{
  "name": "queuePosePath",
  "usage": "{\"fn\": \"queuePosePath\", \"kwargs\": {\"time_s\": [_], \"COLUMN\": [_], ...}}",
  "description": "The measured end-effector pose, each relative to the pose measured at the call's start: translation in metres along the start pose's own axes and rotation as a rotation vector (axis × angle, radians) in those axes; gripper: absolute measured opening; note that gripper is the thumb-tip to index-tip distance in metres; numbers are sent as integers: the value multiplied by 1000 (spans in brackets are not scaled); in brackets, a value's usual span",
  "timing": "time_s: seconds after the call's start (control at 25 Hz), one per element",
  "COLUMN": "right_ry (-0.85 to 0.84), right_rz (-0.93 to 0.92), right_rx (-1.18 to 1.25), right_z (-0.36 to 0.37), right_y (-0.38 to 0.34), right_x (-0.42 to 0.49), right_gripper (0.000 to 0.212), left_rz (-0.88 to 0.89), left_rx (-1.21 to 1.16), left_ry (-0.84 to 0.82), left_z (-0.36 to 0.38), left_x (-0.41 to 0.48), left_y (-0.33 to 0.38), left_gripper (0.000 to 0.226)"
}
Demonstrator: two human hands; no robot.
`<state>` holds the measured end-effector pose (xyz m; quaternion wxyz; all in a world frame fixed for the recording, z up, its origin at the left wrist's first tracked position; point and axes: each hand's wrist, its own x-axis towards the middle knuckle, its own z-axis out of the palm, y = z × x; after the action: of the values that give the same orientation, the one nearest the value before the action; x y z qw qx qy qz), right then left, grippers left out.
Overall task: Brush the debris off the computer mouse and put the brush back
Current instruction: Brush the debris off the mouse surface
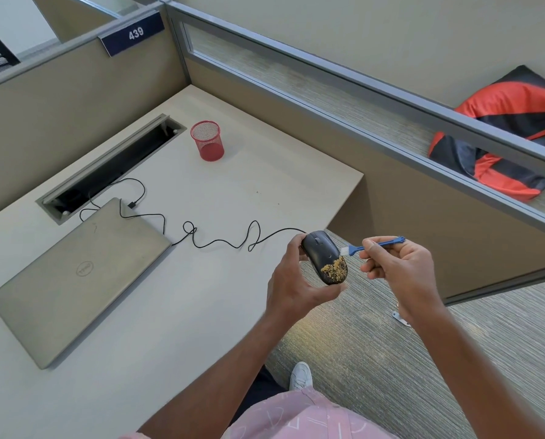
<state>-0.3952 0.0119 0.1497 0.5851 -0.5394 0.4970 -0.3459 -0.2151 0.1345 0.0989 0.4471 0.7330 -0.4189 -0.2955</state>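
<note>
Left hand (291,285) grip wraps black mouse (323,255), raised past bench (169,327) edge, tan debris (334,268) on rear. Right hand (397,267) grip pinches blue brush (371,245), bristles touching mouse. Laptop (74,280): Dell logo. Sign (133,33): 439.

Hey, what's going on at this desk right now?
A person is cleaning a black wired mouse. The left hand holds it up just past the desk edge, and tan crumbs cover its near end. The right hand pinches a small blue brush, its white bristles at the mouse's side. A closed laptop and a red mesh cup sit on the desk.
</note>
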Motion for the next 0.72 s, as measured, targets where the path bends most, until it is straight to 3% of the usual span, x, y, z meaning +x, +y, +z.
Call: {"fn": "queuePosePath", "kwargs": {"time_s": [0.28,0.48,0.72], "right_ry": [-153,-125,-79], "right_rz": [-241,-443,-428], "right_rx": [-193,-464,-495], "right_z": [24,38,22], "right_y": [-11,-8,-12], "right_x": [-30,-41,-34], "right_gripper": [4,14,9], "left_rz": [4,-16,-29], "left_rx": [41,43,26], "left_ry": [2,10,-1], "left_z": [-2,0,-1], "left_x": [1,0,0], "left_y": [6,6,5], "left_gripper": [107,102,111]}}
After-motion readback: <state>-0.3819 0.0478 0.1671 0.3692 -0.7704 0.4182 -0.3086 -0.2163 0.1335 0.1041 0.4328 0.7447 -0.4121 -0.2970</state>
